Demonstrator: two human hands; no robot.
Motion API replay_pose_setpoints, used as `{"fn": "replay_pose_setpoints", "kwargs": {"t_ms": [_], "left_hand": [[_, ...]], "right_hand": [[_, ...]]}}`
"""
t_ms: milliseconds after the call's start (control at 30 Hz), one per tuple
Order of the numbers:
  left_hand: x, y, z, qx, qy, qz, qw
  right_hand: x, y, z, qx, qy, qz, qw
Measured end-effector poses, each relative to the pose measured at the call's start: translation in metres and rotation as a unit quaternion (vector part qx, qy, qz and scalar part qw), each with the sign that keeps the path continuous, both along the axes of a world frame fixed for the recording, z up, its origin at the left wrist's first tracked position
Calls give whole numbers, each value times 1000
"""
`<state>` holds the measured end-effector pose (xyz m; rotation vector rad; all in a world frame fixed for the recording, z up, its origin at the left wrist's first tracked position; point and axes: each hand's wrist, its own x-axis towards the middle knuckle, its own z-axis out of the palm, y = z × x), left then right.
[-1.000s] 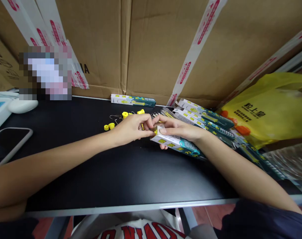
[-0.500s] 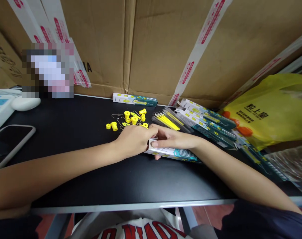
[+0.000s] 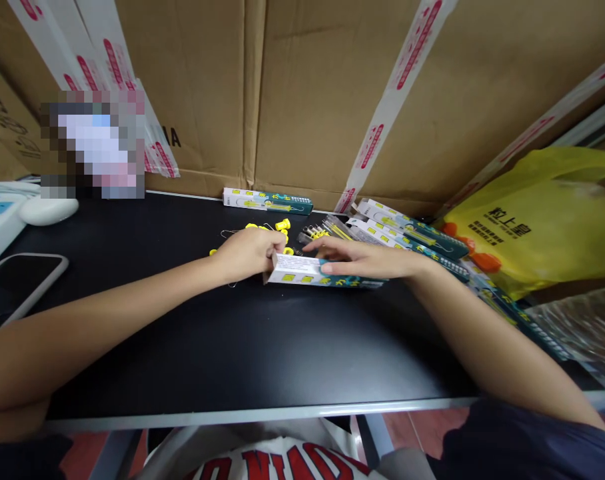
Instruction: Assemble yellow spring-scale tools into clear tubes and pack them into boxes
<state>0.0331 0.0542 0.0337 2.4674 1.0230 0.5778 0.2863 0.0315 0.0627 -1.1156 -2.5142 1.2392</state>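
Observation:
My left hand (image 3: 250, 253) is closed at the left end of a narrow white and green cardboard box (image 3: 307, 277), its thumb and fingertips pinching by the end flap. My right hand (image 3: 367, 259) lies over the box's right half, fingers stretched out and apart, thumb resting on the upper face. Its other fingers are partly hidden behind the box. Just behind my hands are loose yellow plastic parts (image 3: 282, 225) and thin bent wires, partly covered by my left hand. Beyond my right hand lie yellow sticks in clear sleeves (image 3: 338, 228).
A similar box (image 3: 267, 201) stands at the back against large cardboard (image 3: 312, 100). More boxes (image 3: 412, 228) are stacked at the right, beside a yellow plastic bag (image 3: 537, 220). A phone (image 3: 20, 283), a white rounded object (image 3: 50, 209) and a power strip (image 3: 0, 217) lie left.
The box has moved left and away from me, with my left hand following at its end. My right hand has loosened, its fingers now stretched over the box.

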Motion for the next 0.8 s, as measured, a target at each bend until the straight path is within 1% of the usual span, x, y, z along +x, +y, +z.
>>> {"fn": "replay_pose_setpoints", "kwargs": {"t_ms": [67,167,300,400,500,600,633,700,800], "left_hand": [[-12,7,1,-13,-9,16,1000],[-28,11,2,-38,-26,29,999],[-41,13,6,-73,-33,53,995],[-44,14,11,-71,-41,73,994],[-44,11,14,-50,-61,98,992],[-42,7,16,-44,-83,113,989],[-41,7,16,-58,-94,114,987],[-41,9,16,-110,-129,109,979],[-46,18,13,-203,-196,72,957]], "right_hand": [[14,3,2,51,-43,-18,998],[29,-1,-1,78,-69,-41,994],[32,-14,-8,154,-98,-81,980],[27,-21,-13,180,-82,-82,977],[23,-23,-19,177,-43,-78,980],[20,-21,-26,171,-2,-104,980],[19,-20,-29,170,10,-114,979],[19,-18,-35,167,36,-129,977],[21,-13,-42,170,82,-152,970]]}}
